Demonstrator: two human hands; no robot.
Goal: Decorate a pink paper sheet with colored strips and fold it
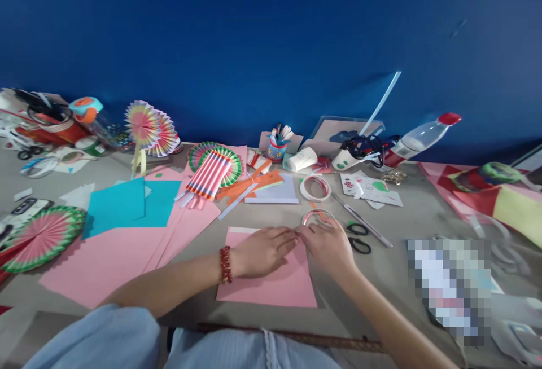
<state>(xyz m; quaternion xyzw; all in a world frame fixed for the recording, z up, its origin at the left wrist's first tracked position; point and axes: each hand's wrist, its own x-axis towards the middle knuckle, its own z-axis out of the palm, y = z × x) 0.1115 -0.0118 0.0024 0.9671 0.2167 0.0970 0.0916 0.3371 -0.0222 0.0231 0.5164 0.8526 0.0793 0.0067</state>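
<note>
A pink sheet of paper (271,294) lies flat on the table in front of me, with a whitish strip (241,230) along its far edge. My left hand (263,251), a red bead bracelet at its wrist, rests over the sheet with fingers stretched to the right. Its fingertips meet those of my right hand (329,247) at the far right corner. The right fingers are bent and closed on that corner; what lies between them is mostly hidden. Just behind the right hand is a roll of tape (308,216). Black-handled scissors (359,238) lie beside it.
Another tape roll (303,189), a slim cutter (372,228) and orange paper strips (241,188) lie farther back. Pink sheets (97,262), teal paper (114,205) and pleated paper fans (46,239) cover the left. A tilted bottle (419,140) stands by the blue wall.
</note>
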